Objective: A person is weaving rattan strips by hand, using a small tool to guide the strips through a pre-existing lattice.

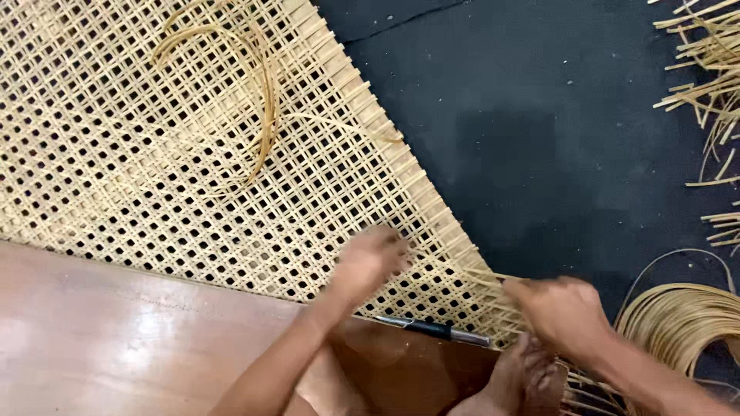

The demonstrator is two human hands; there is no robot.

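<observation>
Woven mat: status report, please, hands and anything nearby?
Left hand pressed on woven mat. Right hand gripping strands at its edge. Pen lies between hands.

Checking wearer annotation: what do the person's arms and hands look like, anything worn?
Both forearms are bare, no sleeves in view. The left hand and right hand have no gloves, and no rings, watch or bands show. The image is motion-blurred, so fine details cannot be told.

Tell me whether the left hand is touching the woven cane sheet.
Touching. The head view shows the left hand lying on the woven cane sheet, its fingers pressed onto the weave near the fringed edge, with no gap visible.
</observation>
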